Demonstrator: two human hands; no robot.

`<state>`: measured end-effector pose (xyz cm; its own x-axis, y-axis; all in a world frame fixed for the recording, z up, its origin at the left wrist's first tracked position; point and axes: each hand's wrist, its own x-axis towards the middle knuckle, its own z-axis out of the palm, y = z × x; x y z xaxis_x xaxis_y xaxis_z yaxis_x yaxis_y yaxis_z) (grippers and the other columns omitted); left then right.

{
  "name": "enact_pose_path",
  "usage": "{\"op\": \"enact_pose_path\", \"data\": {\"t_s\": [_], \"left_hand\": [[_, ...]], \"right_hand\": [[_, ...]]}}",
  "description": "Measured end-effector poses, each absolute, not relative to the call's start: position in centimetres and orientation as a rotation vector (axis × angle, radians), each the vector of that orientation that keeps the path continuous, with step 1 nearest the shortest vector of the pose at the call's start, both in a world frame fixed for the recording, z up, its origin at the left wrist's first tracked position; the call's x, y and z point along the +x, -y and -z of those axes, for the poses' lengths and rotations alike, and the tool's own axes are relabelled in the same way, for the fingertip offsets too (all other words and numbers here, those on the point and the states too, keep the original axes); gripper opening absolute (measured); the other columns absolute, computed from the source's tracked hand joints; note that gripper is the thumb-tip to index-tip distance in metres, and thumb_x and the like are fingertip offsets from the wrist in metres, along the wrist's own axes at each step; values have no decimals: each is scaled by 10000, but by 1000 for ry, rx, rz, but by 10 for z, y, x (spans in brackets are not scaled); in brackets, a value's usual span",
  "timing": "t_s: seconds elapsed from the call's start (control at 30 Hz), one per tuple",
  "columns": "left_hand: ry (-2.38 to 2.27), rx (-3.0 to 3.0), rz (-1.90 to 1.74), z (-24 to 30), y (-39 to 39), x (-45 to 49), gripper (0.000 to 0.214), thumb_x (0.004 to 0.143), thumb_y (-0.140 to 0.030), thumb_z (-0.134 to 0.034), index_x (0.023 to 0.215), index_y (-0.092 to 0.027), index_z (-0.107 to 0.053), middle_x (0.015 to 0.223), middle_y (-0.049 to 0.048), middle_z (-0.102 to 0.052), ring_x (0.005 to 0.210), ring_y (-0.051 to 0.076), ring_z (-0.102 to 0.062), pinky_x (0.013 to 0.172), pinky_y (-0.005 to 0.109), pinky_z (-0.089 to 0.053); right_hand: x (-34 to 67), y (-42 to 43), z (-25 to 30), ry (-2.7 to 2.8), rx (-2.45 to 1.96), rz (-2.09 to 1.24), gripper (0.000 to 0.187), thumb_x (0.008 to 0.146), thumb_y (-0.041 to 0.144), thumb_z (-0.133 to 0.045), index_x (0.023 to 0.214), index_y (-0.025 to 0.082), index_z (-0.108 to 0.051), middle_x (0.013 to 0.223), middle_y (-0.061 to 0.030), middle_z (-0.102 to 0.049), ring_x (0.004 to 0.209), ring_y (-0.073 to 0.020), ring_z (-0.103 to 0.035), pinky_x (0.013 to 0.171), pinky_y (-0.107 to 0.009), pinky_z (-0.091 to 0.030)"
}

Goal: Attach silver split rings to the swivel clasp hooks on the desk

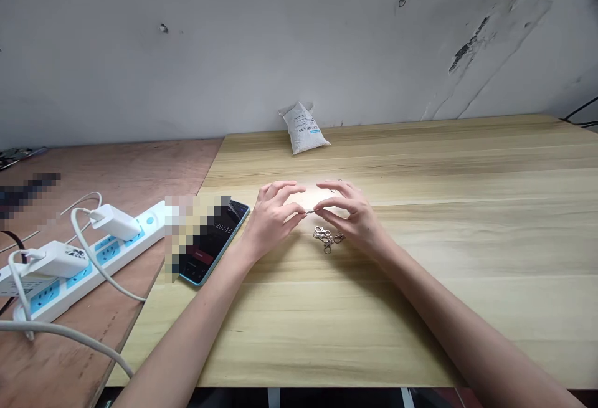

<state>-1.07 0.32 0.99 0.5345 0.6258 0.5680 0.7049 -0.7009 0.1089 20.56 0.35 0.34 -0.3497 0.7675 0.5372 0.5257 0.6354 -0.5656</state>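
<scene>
Pinching a small metal piece [310,211] in left hand [272,216] and right hand [354,213], metal clasps [326,240] at its five o'clock on the bench [443,224], we judge this fine manipulation, next move needing steady control.

Pinched metal piece [310,212], indistinctly small

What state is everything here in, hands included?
Left hand: pinching
Right hand: pinching
Small metal piece: held between the two
Metal clasps: loose, bunched together
Phone: face up, screen lit
Power strip: white chargers plugged in
Cables: slack, curving
Packet: bulging; sealed or not, unclear
Wall: scuffed, chipped
</scene>
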Motion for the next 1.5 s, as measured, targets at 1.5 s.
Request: {"op": "enact_pose_path", "data": {"t_s": [1.5], "left_hand": [[1527, -2447, 1172, -10, 9, 7, 81, 895, -252, -636, 825, -226, -668, 1302, 38, -612, 1356, 267, -425, 1165, 563, -220]], "right_hand": [[180, 6, 7, 2141, -1055, 222, 159, 854, 128, -560, 792, 221, -673, 1145, -34, -710, 1329, -306, -476, 1182, -627, -141]]}}
